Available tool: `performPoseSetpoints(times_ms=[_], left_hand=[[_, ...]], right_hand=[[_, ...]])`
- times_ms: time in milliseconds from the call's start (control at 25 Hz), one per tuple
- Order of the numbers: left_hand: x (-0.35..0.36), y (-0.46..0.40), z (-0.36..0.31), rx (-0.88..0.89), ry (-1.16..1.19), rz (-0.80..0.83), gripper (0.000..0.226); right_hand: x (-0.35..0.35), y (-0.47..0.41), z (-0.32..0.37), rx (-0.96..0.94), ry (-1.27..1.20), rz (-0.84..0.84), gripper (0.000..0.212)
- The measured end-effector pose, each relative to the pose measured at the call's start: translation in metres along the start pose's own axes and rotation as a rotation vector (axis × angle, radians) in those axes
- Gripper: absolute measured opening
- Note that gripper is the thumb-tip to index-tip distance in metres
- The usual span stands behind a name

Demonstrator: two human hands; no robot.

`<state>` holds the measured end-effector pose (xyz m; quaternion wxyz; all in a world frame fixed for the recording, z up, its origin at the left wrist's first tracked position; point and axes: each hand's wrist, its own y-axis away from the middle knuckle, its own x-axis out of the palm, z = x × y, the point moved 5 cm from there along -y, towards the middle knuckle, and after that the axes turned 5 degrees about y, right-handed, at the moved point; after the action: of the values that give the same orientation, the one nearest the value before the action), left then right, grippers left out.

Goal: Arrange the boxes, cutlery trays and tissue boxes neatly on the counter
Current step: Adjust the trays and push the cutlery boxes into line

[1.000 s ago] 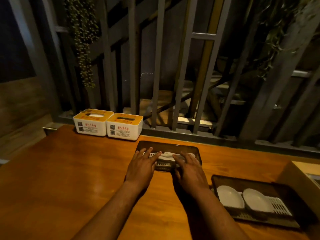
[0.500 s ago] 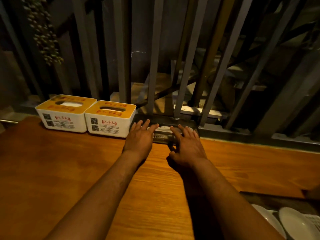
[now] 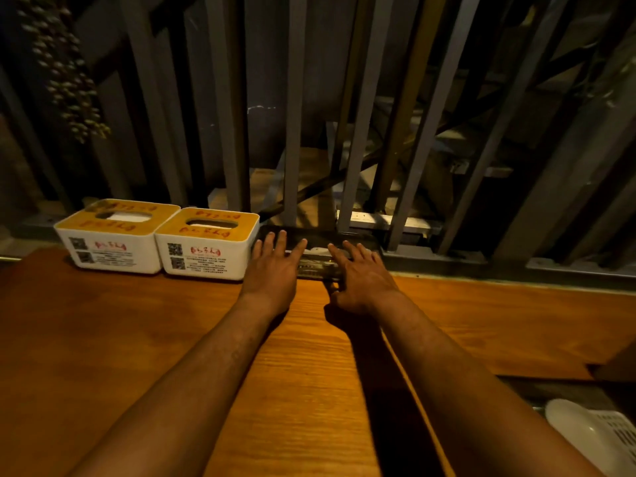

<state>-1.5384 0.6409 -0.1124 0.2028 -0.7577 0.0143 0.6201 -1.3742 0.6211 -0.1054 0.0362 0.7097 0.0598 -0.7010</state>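
Cutlery tray (image 3: 318, 251) sits at the back edge of the counter (image 3: 137, 339), just right of the two tissue boxes (image 3: 208, 244), long axis running left-right along the railing (image 3: 296, 132). My left hand (image 3: 270, 273) and right hand (image 3: 363, 280) lie flat on its near rim, fingers spread, no real grip on anything. Worry: shove harder and it could jam against the railing base or nudge the nearest tissue box crooked.

Red lettering and QR codes on both tissue boxes (image 3: 156, 241), none legible
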Motion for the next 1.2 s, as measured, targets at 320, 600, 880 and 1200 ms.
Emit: performPoseSetpoints(times_ms=[320, 600, 880, 1200], left_hand=[[-0.061, 0.102, -0.089, 0.079, 0.2, -0.152, 0.035], [-0.059, 0.213, -0.242, 0.171, 0.391, -0.176, 0.027], [-0.029, 0.242, -0.355, 0.12, 0.196, -0.083, 0.042], [-0.022, 0.221, -0.335, 0.013, 0.156, -0.085, 0.044]], right_hand=[[-0.053, 0.115, -0.003, 0.008, -0.236, -0.217, 0.055], [-0.039, 0.29, -0.133, 0.124, -0.372, -0.286, 0.036], [-0.024, 0.368, -0.217, 0.15, -0.24, -0.243, 0.047], [-0.007, 0.339, -0.216, 0.08, -0.224, -0.195, 0.054]])
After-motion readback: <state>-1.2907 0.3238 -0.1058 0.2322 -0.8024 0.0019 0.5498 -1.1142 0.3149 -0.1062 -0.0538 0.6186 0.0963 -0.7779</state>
